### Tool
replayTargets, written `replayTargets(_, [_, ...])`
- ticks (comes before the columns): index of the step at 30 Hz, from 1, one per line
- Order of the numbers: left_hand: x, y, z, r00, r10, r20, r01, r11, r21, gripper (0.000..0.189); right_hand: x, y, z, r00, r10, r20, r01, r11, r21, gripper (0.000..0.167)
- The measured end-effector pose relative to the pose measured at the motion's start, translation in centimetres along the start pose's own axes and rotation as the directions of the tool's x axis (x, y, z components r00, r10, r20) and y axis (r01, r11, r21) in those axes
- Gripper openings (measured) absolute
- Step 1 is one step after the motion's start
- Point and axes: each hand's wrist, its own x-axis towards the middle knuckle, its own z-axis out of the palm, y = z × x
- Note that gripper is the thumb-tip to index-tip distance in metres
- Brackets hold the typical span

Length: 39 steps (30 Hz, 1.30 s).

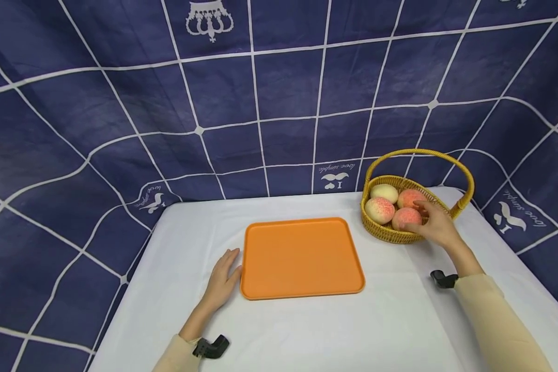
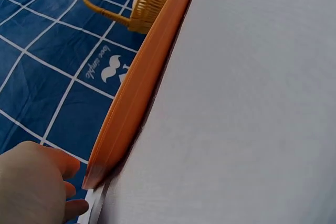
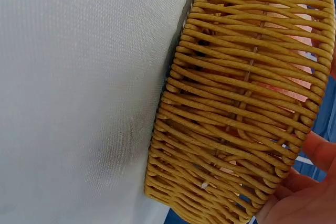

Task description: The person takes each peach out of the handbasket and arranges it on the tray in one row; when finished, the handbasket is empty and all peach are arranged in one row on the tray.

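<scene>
My right hand (image 1: 434, 225) reaches over the right side of a wicker basket (image 1: 388, 235) with a tall handle. Its thumb and fingers are spread about the front peach (image 1: 406, 217); firm contact cannot be made out. Beside that peach lie a speckled peach (image 1: 380, 210), a paler yellow one (image 1: 384, 193) and a redder one (image 1: 410, 197). In the right wrist view, the woven side (image 3: 236, 93) hides much of the hand (image 3: 310, 192). My left hand (image 1: 222, 276), fingers relaxed, is by the left edge of an orange tray (image 1: 302, 258), its thumb close to the rim.
A white cloth (image 1: 335, 330) covers the table under the tray and basket. Behind and at both sides hangs a dark blue curtain (image 1: 288, 88) with white lines, near the basket's handle. Each wrist wears a black camera (image 1: 211, 347).
</scene>
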Motion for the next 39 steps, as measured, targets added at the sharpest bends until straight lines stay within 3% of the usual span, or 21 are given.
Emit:
replayTargets(7, [-0.2, -0.2, 0.6, 0.995, 0.093, -0.028, -0.088, 0.984, 0.152, 0.048, 0.1, 0.2, 0.1, 0.999, 0.027, 0.034, -0.025, 0.998, -0.05, 0.086])
replayTargets(21, [-0.4, 0.0, 0.5, 0.996, 0.092, -0.021, -0.087, 0.982, 0.168, 0.046, 0.9, 0.5, 0.3, 0.993, 0.064, 0.095, -0.048, 0.985, -0.164, 0.086])
replayTargets(31, [-0.2, 0.1, 0.6, 0.991, 0.126, -0.046, -0.115, 0.975, 0.193, 0.045, 1.1, 0.6, 0.3, 0.994, 0.081, 0.077, -0.066, 0.982, -0.177, 0.085])
replayTargets(39, [-0.1, 0.1, 0.5, 0.993, 0.113, -0.022, -0.108, 0.977, 0.184, 0.046, 0.8, 0.2, 0.2, 0.997, 0.068, 0.036, -0.062, 0.988, -0.139, 0.086])
